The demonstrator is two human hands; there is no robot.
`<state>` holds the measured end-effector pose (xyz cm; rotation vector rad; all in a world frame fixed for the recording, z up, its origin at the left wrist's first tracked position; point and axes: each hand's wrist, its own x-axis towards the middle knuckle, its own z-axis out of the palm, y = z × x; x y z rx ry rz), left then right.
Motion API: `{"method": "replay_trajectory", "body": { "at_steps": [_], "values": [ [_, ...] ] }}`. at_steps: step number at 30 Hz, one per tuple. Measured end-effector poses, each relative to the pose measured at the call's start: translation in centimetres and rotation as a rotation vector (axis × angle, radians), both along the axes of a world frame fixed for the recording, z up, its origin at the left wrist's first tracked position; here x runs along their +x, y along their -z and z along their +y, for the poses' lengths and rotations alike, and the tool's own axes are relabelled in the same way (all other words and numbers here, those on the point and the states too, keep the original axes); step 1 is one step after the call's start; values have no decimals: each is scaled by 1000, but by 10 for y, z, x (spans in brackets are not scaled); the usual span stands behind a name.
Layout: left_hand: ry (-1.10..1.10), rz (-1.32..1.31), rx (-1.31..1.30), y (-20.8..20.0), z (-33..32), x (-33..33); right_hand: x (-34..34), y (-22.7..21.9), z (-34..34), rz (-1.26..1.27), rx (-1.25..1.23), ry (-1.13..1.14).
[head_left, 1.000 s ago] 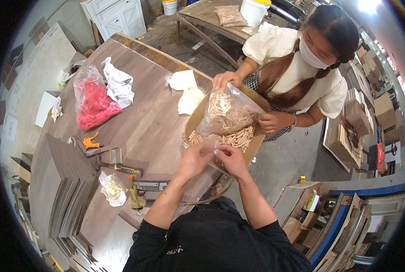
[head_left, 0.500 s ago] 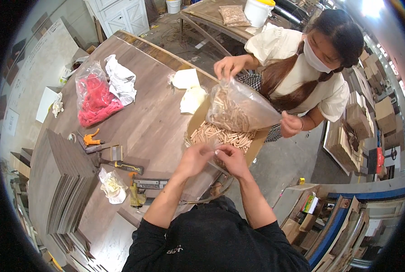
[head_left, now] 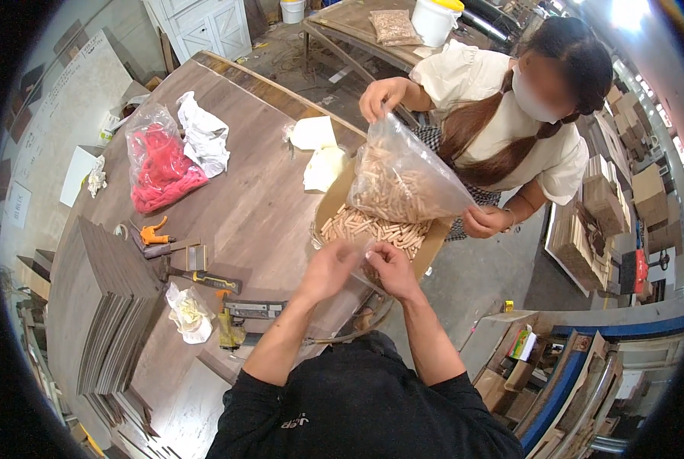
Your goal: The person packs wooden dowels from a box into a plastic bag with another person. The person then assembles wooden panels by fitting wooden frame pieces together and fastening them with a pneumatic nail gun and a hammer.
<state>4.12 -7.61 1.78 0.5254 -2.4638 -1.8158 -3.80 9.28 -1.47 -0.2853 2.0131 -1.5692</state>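
Note:
Many short wooden dowels [head_left: 384, 232] lie in a cardboard box [head_left: 431, 243] in front of me. Over the box's near side, my left hand [head_left: 331, 269] pinches the edge of a clear plastic bag [head_left: 365, 280]. My right hand [head_left: 390, 268] grips the same bag a little to the right, fingers bent together. The bag's lower part hangs down between my wrists and is hard to make out. Across the box, a co-worker holds up a larger clear bag of dowels [head_left: 403, 180] by its two upper corners, above the loose ones.
On the wooden table [head_left: 258, 176] to the left lie a bag of red material [head_left: 162, 172], a white cloth [head_left: 204, 138], a hammer [head_left: 208, 281], an orange-handled tool [head_left: 154, 231] and a nail gun [head_left: 235, 321]. Stacked boards [head_left: 116, 306] stand at its left side.
The co-worker's bag has tilted and spread, its left corner raised and right corner lowered. My left hand has shifted slightly left; my right hand stays nearly in place.

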Motion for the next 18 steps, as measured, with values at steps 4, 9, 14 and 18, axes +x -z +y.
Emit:
{"method": "replay_trajectory", "body": {
  "at_steps": [4, 9, 14, 18],
  "values": [
    [53, 136, -32, -7, 2, 3, 1, 10, 4, 161, -10, -22],
    [57, 183, -187, -1, 1, 5, 6, -4, 2, 131, -34, -55],
    [17, 113, -200, -5, 10, 2, 6, 5, 4, 156, 20, -36],
    [12, 151, -121, -6, 8, 4, 7, -6, 0, 100, -43, -25]
  ]
}}
